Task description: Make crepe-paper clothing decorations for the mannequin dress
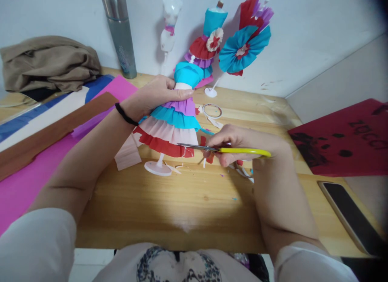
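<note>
A small mannequin in a layered crepe paper dress leans over its white round base. The dress has a blue top and purple, blue, pale pink and red ruffles. My left hand is wrapped round its waist, thumb across the front. In my right hand is a pair of scissors with yellow handles. Their blades point left and lie at the border of the pale pink and red ruffles, at the skirt's lower right. A loose pale strip hangs from the red ruffle.
Behind stand a bare white mannequin, two paper-dressed ones and a bottle. Crepe paper sheets and brown cloth lie left. A tape roll and scraps lie mid-table. At right are a red bag and phone.
</note>
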`<state>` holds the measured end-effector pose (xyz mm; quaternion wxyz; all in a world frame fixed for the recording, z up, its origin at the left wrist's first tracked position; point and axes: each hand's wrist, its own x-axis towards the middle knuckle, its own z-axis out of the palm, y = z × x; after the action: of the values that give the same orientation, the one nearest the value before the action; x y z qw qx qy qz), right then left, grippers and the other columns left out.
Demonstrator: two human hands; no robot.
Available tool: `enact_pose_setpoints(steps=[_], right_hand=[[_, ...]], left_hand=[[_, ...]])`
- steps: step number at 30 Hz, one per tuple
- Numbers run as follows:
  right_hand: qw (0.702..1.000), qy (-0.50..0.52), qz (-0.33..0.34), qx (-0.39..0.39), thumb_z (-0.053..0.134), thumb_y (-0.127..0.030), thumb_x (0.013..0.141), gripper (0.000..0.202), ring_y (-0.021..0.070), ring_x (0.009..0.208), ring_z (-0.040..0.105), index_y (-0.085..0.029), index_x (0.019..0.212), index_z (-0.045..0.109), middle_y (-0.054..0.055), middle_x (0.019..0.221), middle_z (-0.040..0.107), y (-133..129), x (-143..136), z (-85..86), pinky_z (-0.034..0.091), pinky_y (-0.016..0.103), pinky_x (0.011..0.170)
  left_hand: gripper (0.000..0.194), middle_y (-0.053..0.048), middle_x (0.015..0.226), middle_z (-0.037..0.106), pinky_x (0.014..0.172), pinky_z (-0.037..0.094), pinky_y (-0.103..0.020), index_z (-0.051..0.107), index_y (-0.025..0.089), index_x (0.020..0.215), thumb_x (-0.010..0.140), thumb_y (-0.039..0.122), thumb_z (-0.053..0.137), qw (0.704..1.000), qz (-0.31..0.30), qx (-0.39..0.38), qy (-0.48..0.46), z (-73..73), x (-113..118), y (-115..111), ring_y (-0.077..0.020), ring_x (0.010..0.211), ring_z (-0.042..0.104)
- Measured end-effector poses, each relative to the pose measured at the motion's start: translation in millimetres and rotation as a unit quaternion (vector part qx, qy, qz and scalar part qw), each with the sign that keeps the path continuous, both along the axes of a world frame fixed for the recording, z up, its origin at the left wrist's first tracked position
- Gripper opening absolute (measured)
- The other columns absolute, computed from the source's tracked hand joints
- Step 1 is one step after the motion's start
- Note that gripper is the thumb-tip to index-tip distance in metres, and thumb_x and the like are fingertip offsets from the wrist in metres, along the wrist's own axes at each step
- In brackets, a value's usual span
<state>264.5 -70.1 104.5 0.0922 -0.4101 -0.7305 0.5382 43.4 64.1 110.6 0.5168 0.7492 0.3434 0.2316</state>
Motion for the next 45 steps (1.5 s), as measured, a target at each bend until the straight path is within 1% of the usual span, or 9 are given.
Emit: enact_pose_setpoints(steps=[5, 13, 17, 20, 26, 30, 33, 37, 45], right_hand=[[1.000, -0.018, -0.002, 0.012, 0.078, -0.056, 0.075, 0.045, 0.0089, 0.053, 0.042, -0.015, 0.095, 0.074, -0.003, 0.063, 0.056, 0, 3, -1.0, 0.034, 0.020, 0.045], [0.998, 0.021, 0.005, -0.066, 0.079, -0.050, 0.075, 0.044, 0.0076, 0.051, 0.045, -0.014, 0.099, 0.069, -0.004, 0.064, 0.056, -5, 0, 2.8, 0.040, 0.020, 0.048], [0.999, 0.001, 0.029, -0.018, 0.074, -0.047, 0.076, 0.041, 0.0104, 0.064, 0.051, -0.013, 0.097, 0.066, -0.001, 0.075, 0.057, -5, -3, 5.2, 0.042, 0.021, 0.054], [0.999, -0.012, 0.041, 0.014, 0.072, -0.045, 0.078, 0.035, 0.0102, 0.062, 0.047, -0.014, 0.092, 0.064, -0.001, 0.072, 0.055, -2, -5, 5.8, 0.041, 0.022, 0.055], [0.997, 0.039, 0.046, 0.043, 0.066, -0.067, 0.081, 0.053, 0.0102, 0.061, 0.043, -0.015, 0.093, 0.064, -0.002, 0.069, 0.052, 3, -7, 1.1, 0.039, 0.023, 0.056], [0.995, 0.060, 0.055, 0.056, 0.061, -0.072, 0.083, 0.062, 0.0099, 0.062, 0.041, -0.011, 0.093, 0.065, -0.002, 0.069, 0.052, 4, -9, -1.7, 0.036, 0.023, 0.056], [0.994, 0.066, 0.061, 0.057, 0.060, -0.067, 0.086, 0.057, 0.0104, 0.064, 0.043, -0.011, 0.095, 0.066, -0.001, 0.072, 0.054, 4, -11, -1.8, 0.037, 0.023, 0.057], [0.995, 0.076, 0.049, 0.043, 0.065, -0.062, 0.085, 0.050, 0.0108, 0.064, 0.043, -0.013, 0.096, 0.067, -0.001, 0.072, 0.055, 4, -13, -2.7, 0.036, 0.023, 0.056], [0.996, 0.064, 0.038, 0.045, 0.068, -0.059, 0.084, 0.047, 0.0099, 0.061, 0.040, -0.013, 0.091, 0.069, -0.002, 0.069, 0.051, 4, -13, -5.5, 0.033, 0.022, 0.053]], left_hand=[[0.036, 0.000, 0.058, 0.048, 0.049, 0.027, -0.024, 0.054, 0.016, 0.059, 0.081, 0.038, 0.072, 1.000, 0.000, 0.010, 0.010, 0.3, -1, 0, -0.0085, 0.053, 0.040], [0.036, 0.001, 0.056, 0.048, 0.046, 0.027, -0.021, 0.053, 0.015, 0.059, 0.086, 0.030, 0.070, 0.999, 0.010, -0.050, -0.001, 6.0, -1, -6, -0.0060, 0.047, 0.041], [0.035, 0.003, 0.055, 0.048, 0.046, 0.027, -0.020, 0.053, 0.014, 0.058, 0.087, 0.026, 0.069, 0.999, 0.009, -0.053, -0.009, 6.7, -1, -6, -0.0048, 0.045, 0.042], [0.033, 0.003, 0.054, 0.048, 0.046, 0.027, -0.021, 0.053, 0.014, 0.059, 0.087, 0.025, 0.069, 0.999, 0.004, -0.049, -0.025, 6.5, -1, -6, -0.0053, 0.045, 0.042], [0.035, 0.003, 0.053, 0.050, 0.049, 0.031, -0.021, 0.054, 0.015, 0.057, 0.089, 0.025, 0.067, 0.997, -0.015, -0.069, -0.037, 3.5, 0, -8, -0.0068, 0.049, 0.042], [0.034, 0.002, 0.054, 0.052, 0.049, 0.031, -0.021, 0.055, 0.016, 0.059, 0.089, 0.026, 0.069, 0.996, -0.019, -0.080, -0.041, -0.1, 1, -8, -0.0071, 0.052, 0.043], [0.034, 0.001, 0.056, 0.053, 0.051, 0.033, -0.021, 0.055, 0.016, 0.061, 0.090, 0.027, 0.069, 0.995, -0.019, -0.087, -0.033, -1.6, 2, -7, -0.0077, 0.054, 0.044], [0.034, 0.001, 0.057, 0.054, 0.051, 0.035, -0.023, 0.056, 0.015, 0.061, 0.090, 0.028, 0.069, 0.996, -0.019, -0.081, -0.032, -4.0, 3, -5, -0.0082, 0.052, 0.045], [0.036, 0.004, 0.052, 0.048, 0.052, 0.027, -0.021, 0.054, 0.014, 0.058, 0.086, 0.029, 0.070, 0.997, -0.001, -0.073, -0.020, -7.3, 6, -3, -0.0053, 0.048, 0.046]])
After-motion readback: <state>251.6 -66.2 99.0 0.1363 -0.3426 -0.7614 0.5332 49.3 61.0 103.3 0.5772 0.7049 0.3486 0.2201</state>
